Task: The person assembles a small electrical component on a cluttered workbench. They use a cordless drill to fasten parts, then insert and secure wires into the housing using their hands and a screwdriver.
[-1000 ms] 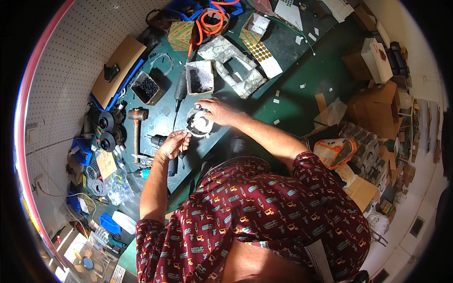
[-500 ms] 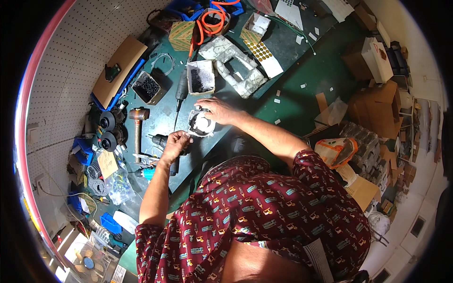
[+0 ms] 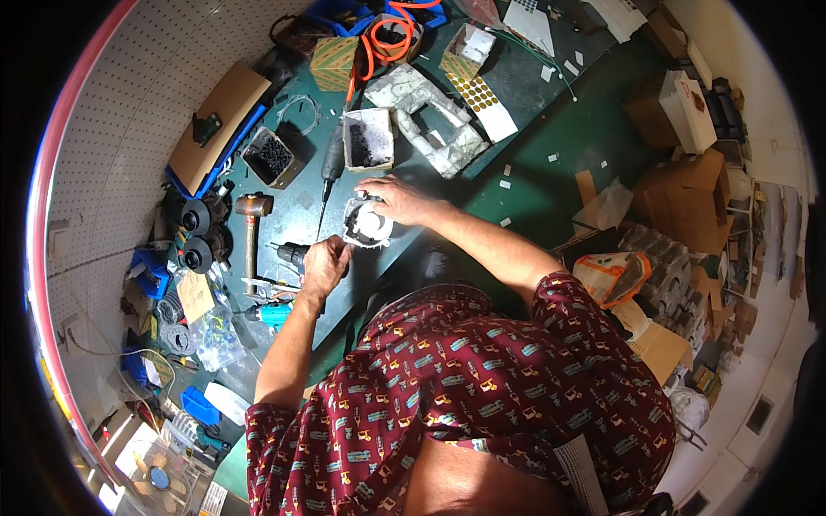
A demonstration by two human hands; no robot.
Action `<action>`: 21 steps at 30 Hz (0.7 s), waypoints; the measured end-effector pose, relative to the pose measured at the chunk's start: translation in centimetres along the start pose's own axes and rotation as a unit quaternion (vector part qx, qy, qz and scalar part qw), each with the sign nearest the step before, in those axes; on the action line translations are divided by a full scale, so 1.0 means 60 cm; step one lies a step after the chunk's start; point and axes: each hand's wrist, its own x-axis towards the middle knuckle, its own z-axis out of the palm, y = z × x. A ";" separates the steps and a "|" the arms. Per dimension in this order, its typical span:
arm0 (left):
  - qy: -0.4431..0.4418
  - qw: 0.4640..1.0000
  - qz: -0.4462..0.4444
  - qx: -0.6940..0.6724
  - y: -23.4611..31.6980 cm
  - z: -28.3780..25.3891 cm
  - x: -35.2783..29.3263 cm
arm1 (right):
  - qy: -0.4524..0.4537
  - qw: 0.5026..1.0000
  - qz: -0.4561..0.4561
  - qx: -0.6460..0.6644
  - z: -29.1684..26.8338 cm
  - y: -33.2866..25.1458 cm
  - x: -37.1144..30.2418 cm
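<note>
My right hand (image 3: 402,201) grips the far right edge of a white, roundish housing (image 3: 370,225) with a dark inner side, its fingers curled over the rim. Close to the housing's near left side is my left hand (image 3: 325,265), its fingers curled closed; whatever they hold is hidden. It covers part of a black power drill (image 3: 291,254) lying on the bench, whose chuck points left. Beyond the housing lies a long, dark corded screwdriver (image 3: 331,159), its thin shaft pointing toward me. A box of small dark parts (image 3: 368,118) stands beside it.
To the left are a wooden-handled hammer (image 3: 251,225), a teal power tool (image 3: 274,316) and an open box of black screws (image 3: 268,155). A whitish foam block (image 3: 434,127) lies beyond my right hand. An orange coiled hose (image 3: 368,53) hangs at the back.
My left hand has drawn slightly back from the housing's edge, and its fingers, pinched there earlier, are now curled lower, beside the drill. My right hand and the housing stay nearly still.
</note>
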 end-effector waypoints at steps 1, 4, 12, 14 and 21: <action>-0.004 0.999 -0.006 -0.037 -0.013 0.008 0.001 | 0.000 1.000 -0.003 -0.001 -0.001 0.001 0.000; -0.148 0.879 -0.134 -0.432 -0.066 0.017 0.009 | -0.006 1.000 -0.011 -0.005 0.000 0.001 0.006; -0.169 0.802 -0.168 -0.548 -0.081 0.040 0.006 | -0.012 1.000 -0.003 -0.012 -0.004 -0.012 0.004; -0.092 0.903 -0.081 -0.412 -0.059 0.036 -0.003 | -0.014 1.000 -0.004 -0.014 -0.006 -0.011 0.003; 0.127 0.982 0.100 0.098 -0.024 0.039 -0.016 | -0.002 1.000 0.004 -0.002 -0.007 -0.020 0.003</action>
